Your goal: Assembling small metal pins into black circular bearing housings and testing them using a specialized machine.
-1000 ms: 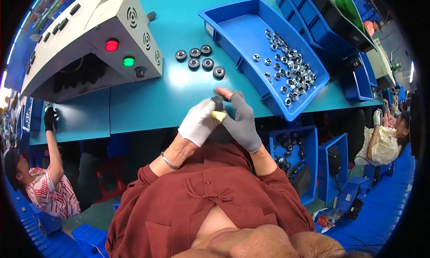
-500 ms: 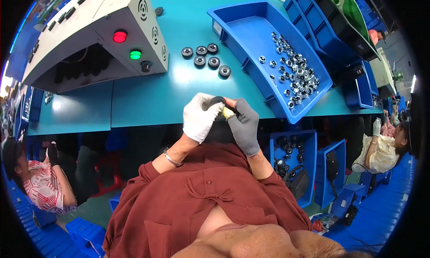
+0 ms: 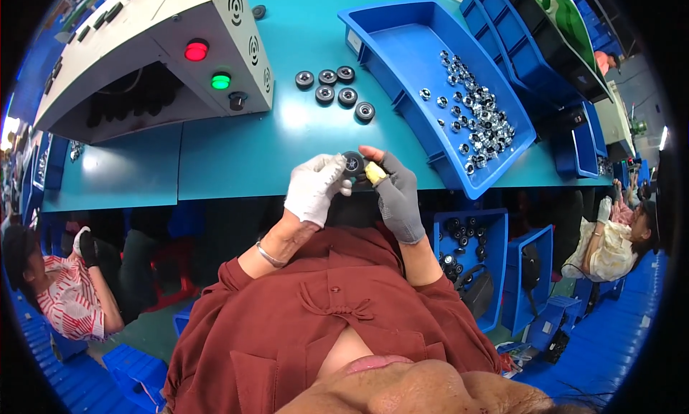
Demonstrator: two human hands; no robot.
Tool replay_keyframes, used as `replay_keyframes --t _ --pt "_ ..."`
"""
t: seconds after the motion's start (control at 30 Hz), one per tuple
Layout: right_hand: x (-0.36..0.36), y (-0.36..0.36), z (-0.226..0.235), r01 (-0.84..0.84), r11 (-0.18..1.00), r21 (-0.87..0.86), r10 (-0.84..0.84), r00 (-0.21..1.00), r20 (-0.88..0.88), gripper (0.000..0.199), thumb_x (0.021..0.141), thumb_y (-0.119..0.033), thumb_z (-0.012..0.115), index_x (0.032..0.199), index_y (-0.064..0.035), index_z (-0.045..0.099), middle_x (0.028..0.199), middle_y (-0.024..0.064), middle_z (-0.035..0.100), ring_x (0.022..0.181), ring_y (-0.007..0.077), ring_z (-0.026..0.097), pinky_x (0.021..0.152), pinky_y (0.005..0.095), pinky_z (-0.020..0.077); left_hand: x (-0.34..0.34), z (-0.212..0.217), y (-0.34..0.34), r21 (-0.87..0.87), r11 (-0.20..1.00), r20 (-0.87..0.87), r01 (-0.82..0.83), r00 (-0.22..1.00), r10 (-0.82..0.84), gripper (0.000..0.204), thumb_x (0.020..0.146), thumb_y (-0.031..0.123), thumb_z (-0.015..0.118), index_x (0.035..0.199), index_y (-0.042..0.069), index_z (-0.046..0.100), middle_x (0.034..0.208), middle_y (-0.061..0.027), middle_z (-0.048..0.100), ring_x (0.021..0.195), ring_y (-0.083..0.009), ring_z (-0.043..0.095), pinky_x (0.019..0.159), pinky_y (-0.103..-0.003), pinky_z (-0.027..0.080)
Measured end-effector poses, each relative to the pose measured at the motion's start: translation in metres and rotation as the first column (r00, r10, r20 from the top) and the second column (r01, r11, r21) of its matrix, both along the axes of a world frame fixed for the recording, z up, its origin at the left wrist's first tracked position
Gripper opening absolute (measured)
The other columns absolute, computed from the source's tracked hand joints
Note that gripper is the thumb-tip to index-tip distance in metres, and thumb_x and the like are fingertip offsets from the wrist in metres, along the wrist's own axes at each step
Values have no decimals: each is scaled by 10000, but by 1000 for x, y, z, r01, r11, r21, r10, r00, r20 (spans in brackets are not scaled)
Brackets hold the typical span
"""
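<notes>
**Both hands pinch one black wheel at the counter's edge**

The left hand (image 3: 313,190), in a white glove, and the right hand (image 3: 393,196), in a grey glove with a yellow-wrapped fingertip, meet over the near edge of the teal counter (image 3: 287,141). Their fingers close together on a small black wheel (image 3: 353,163) held between them, just above the edge. Five more black wheels (image 3: 336,91) lie farther back, beside a blue tray (image 3: 402,48) of small silver nuts (image 3: 474,119).
</notes>
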State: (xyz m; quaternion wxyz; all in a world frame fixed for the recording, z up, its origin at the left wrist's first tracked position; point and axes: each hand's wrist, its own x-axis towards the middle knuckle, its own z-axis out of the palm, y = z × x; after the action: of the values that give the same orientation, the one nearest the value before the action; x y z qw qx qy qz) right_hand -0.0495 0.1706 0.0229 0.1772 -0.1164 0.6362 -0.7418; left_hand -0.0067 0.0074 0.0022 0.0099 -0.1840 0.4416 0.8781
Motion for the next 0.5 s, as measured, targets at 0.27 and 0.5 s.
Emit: replay_keyframes --t 0.27,0.5 --pt "-3 0 8 -31 999 16 32 997 -65 363 950 -29 499 1284 60 609 1158 85 674 1049 113 616 919 254 486 -1 -2 -1 130 987 -9 97 995 -97 191 1009 179 621 981 -9 637 870 -58 627 638 -124 566 588 -285 472" --pt "-11 -5 13 9 994 105 1 996 -94 188 944 -37 568 1088 35 665 969 29 672 882 77 596 793 228 477 3 18 11 0 993 -39 117 992 -117 277 976 142 657 1131 -79 591 963 -126 688 803 -184 686 758 -299 576"
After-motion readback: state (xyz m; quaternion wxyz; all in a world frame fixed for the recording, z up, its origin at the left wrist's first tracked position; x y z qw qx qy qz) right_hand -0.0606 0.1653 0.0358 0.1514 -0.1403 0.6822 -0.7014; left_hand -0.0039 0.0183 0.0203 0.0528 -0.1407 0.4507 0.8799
